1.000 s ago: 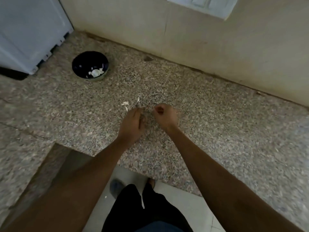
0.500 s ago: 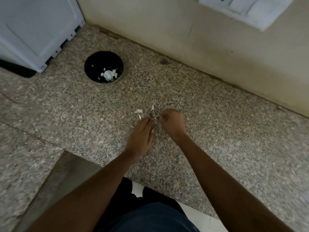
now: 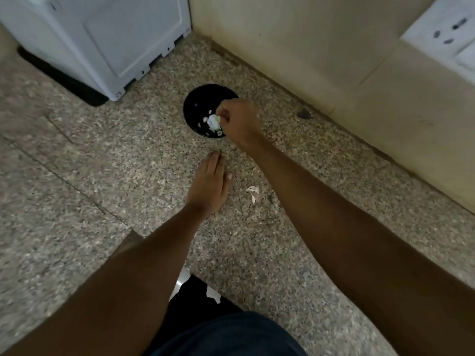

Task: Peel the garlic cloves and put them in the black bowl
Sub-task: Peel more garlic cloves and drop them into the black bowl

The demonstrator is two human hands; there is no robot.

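The right hand hangs over the near-right rim of the black bowl, its fingers curled in toward the pale lump of garlic that shows just under the fingertips. Whether that lump is pinched or already lying inside the bowl cannot be told from here, since the knuckles hide the contact. If a clove is in the fingers, the likely slip is a release too close to the rim: the hand sits over the bowl's edge and not its middle, so a clove let go now could strike the rim and roll out onto the speckled stone counter. A knock from the wrist could also shove the bowl, which looks light and stands free on the stone. The left hand lies flat on the counter just in front of the bowl, fingers straight and together, gripping nothing, so it does not steady the bowl. Inside the bowl there are the larger whitish lump and a few small pale bits beside it against the dark interior. Loose papery peel scraps lie on the counter in front of the bowl and to its right, and could be swept in by mistake.
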